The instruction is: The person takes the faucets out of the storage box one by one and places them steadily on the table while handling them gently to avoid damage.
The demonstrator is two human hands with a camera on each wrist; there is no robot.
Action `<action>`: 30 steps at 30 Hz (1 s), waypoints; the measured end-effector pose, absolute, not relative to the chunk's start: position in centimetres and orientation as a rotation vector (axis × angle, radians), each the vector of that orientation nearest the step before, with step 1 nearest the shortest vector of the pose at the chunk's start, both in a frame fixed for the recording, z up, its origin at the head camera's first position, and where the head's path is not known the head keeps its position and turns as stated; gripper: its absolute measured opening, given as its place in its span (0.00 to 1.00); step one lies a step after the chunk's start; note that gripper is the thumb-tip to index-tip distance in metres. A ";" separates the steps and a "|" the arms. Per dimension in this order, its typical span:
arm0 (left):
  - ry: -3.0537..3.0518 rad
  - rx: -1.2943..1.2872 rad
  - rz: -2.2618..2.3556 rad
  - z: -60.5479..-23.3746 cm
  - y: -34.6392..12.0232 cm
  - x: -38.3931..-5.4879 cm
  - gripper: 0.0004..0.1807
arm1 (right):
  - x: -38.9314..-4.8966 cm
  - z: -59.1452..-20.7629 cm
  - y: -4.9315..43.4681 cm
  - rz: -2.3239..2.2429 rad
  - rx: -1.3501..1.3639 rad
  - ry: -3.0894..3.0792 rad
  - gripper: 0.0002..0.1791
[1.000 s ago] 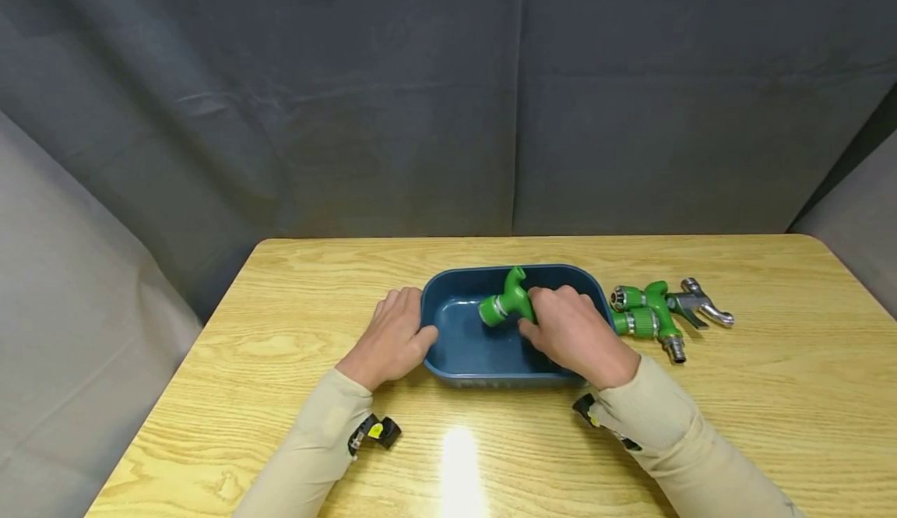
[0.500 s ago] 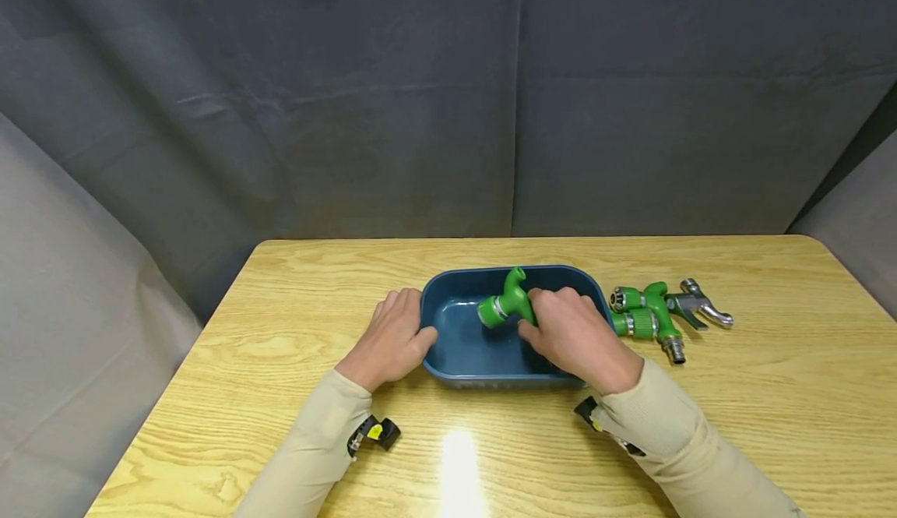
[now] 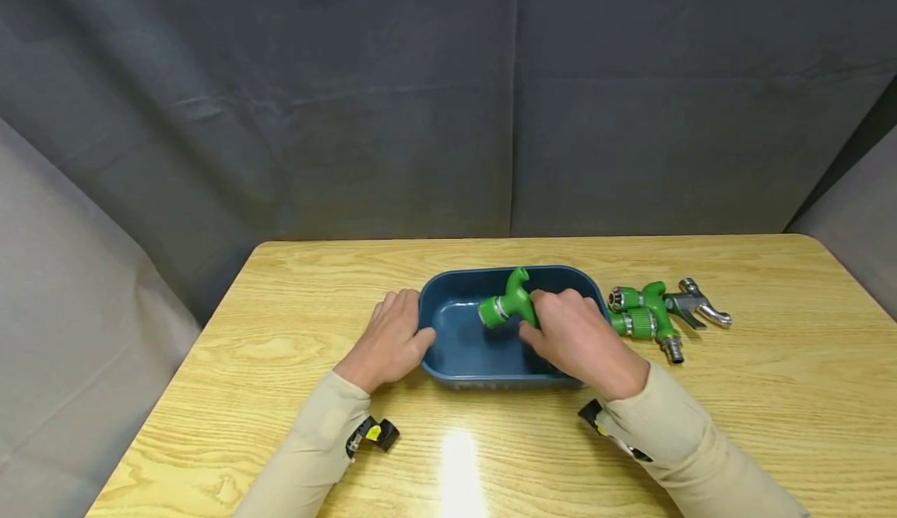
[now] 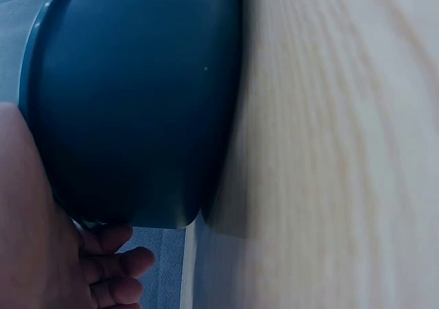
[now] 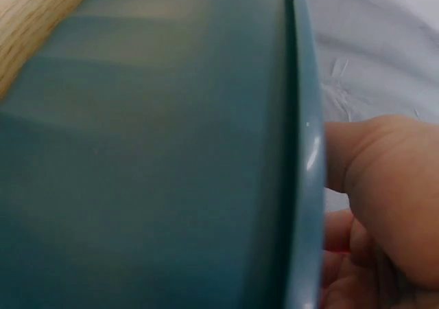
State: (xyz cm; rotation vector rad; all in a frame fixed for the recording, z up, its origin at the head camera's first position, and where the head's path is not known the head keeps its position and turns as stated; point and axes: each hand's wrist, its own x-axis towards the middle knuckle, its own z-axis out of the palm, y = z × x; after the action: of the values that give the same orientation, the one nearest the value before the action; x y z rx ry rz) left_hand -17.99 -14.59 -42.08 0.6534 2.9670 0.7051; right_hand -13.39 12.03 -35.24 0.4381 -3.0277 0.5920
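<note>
A dark blue plastic basin (image 3: pixel 466 358) stands on the wooden table. At its left end my left hand (image 3: pixel 390 339) grips the rim, thumb on the near side; the left wrist view shows its fingers (image 4: pixel 120 263) curled past the far side of the basin (image 4: pixel 130 110). Inside the basin, my right hand (image 3: pixel 576 340) holds a green plastic tap (image 3: pixel 517 297) with a curved spout and a ribbed collar pointing left. Its gripped end is hidden by the hand. From the right wrist, the basin wall (image 5: pixel 158 165) hides the tap and most of the fingers.
Right of the basin lies a cluster of green plastic taps (image 3: pixel 659 308) with ribbed collars and metal ends, beside a silver metal tap (image 3: pixel 701 302). The wooden table (image 3: pixel 294 331) ends at a dark grey curtain (image 3: pixel 378 128) behind.
Hardly anything differs. My right wrist has shifted very slightly right, with the green plastic tap still in its grip; my left hand stays on the rim.
</note>
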 end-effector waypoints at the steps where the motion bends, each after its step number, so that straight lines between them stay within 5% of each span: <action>1: 2.967 0.653 0.708 -42.1 -14.6 -18.0 0.23 | -13.4 -35.2 12.1 0.592 0.442 -3.026 0.13; 30: 2.963 0.643 0.709 -42.2 -14.6 -17.9 0.25 | -12.6 -35.5 13.3 0.528 0.539 -2.933 0.13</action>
State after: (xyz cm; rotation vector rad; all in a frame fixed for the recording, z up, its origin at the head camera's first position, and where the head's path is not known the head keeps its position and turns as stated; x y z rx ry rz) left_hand -17.94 -14.59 -42.18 0.6433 2.9633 0.7087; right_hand -12.63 13.35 -35.47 0.5389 -2.9330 0.5284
